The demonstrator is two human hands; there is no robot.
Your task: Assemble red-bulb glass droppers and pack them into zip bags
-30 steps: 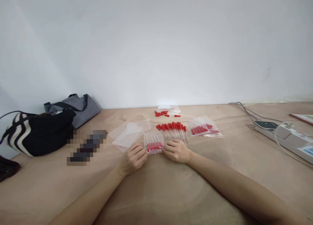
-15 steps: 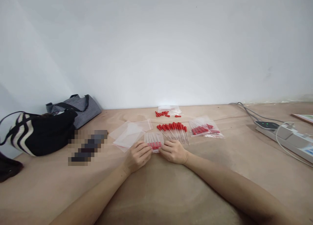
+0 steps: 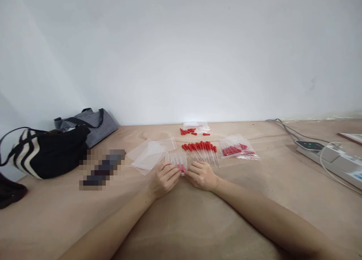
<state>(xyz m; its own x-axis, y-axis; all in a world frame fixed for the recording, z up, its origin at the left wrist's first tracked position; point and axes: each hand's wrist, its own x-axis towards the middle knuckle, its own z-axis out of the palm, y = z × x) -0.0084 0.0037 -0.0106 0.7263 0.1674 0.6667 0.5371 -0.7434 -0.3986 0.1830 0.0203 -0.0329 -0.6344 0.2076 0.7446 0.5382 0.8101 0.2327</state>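
A small clear bag [image 3: 176, 159] with red-capped droppers in it lies flat at the centre of the table. My left hand [image 3: 166, 179] covers its left and near part, fingers closed on the near edge. At the near right corner, my right hand [image 3: 201, 175] pinches the same edge. The fingertips of both hands are close together. Just beyond my right hand, a row of loose red-capped droppers [image 3: 200, 146] is fanned out. Several flat clear bags [image 3: 149, 154] overlap to the left. Filled bags [image 3: 237, 148] with red-capped droppers lie to the right.
Loose red caps [image 3: 186, 131] and clear tubes [image 3: 202, 127] lie near the wall. A black bag [image 3: 62, 152], a striped bag [image 3: 97, 130] and a pixelated dark object [image 3: 103, 169] are at left. A power strip [image 3: 330, 160] with cables stands at right.
My left hand has slid right along the near edge of the small bag, covering more of the red caps. My right hand has stayed nearly in place.
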